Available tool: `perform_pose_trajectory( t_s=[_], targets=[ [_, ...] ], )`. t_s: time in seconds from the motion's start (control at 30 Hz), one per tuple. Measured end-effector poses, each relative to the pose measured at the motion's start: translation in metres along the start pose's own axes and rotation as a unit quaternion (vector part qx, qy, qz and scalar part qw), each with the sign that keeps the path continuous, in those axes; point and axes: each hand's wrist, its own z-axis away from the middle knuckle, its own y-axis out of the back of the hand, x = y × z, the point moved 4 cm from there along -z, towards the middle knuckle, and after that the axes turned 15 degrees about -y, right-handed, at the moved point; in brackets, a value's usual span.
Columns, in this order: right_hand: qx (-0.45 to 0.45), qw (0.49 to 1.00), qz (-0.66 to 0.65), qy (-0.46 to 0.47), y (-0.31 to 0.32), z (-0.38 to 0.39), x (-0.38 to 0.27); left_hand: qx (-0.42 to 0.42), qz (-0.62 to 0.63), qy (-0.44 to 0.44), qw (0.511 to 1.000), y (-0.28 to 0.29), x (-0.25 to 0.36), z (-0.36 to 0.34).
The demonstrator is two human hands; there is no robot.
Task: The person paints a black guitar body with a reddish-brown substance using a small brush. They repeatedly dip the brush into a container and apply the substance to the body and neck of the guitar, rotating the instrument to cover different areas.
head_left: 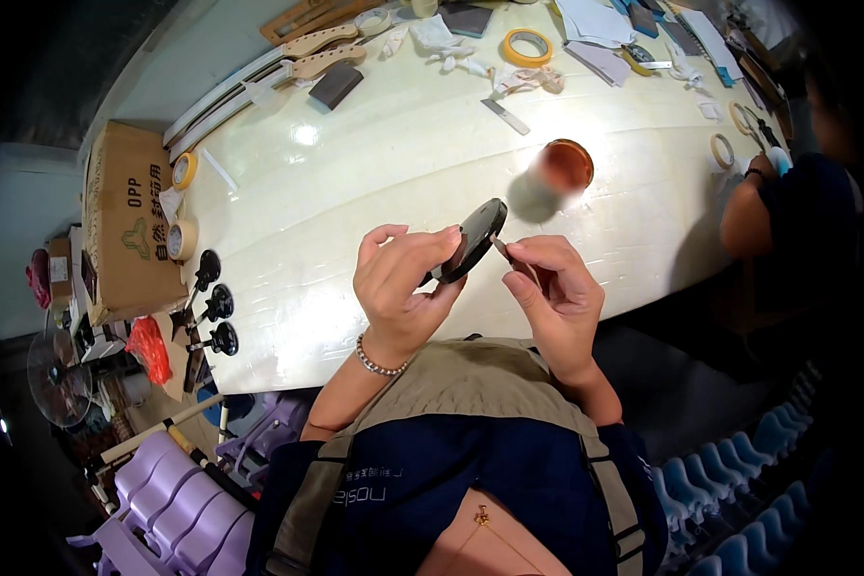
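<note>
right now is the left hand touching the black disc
Touching: the head view shows the left hand gripping the black disc, with the hand overlapping the disc's left side.

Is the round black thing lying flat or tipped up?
Tipped up: the left hand holds the round black thing on a slant, so it looks like a narrow oval.

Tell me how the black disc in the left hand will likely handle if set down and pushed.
The black disc is probably stiff: it looks flat and unbent in the grip of the left hand. Its smooth, shiny surface may be slippery. Stood on edge, its round outline could let it roll.
</note>
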Motion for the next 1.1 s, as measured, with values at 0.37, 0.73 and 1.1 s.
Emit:
perform_pose_trajectory(
  t_s=[0.37, 0.73, 1.1],
  targets=[
    [0.101, 0.937, 0.296, 0.155, -0.005, 0.020, -0.029, 0.020, -0.009, -0.008, 1.000, 0.009, 0.006, 0.007],
    [0.117, 0.895, 0.369, 0.220, -0.004, 0.019, -0.049, 0.020, -0.043, -0.058, 0.997, 0.015, 0.012, 0.003],
    [0.106, 0.883, 0.394, 0.234, -0.011, 0.032, -0.050, 0.016, -0.039, -0.050, 0.998, 0.012, 0.013, 0.004]
  ],
)
